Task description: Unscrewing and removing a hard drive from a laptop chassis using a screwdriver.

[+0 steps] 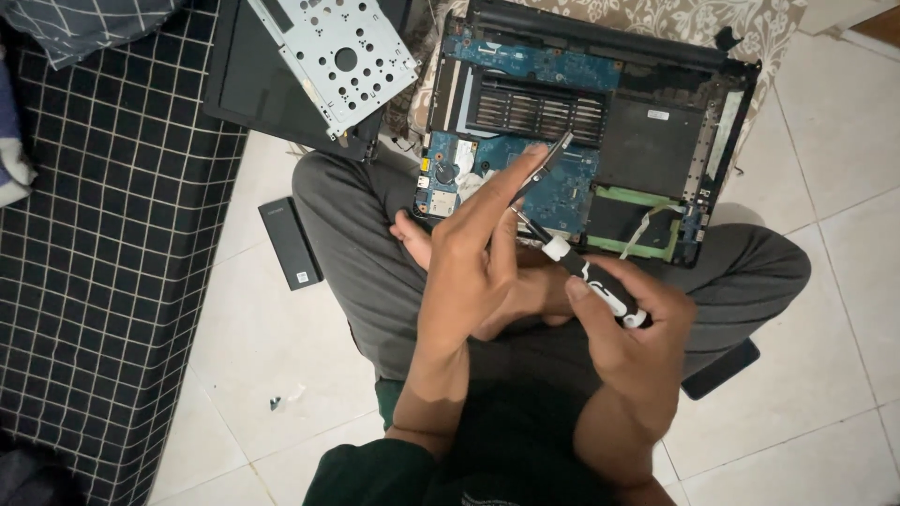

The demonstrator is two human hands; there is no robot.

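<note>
An opened laptop base [656,141] rests on my crossed legs, its blue circuit board [572,183] and black fan grille bare. Over the board, my left hand [478,244] pinches a thin dark tweezers-like tool [548,159] that points up and to the right. Just right of it, my right hand [628,323] grips a screwdriver [586,276] with a white and black handle. Its shaft slants up-left behind my left fingers, which hide the tip.
A perforated metal bracket [337,56] lies on a black laptop cover [248,84] at top left. A black rectangular block [291,244] and small loose bits [277,403] lie on the tiled floor. A checked mattress [94,244] runs along the left. A dark flat device [722,370] sticks out beside my right leg.
</note>
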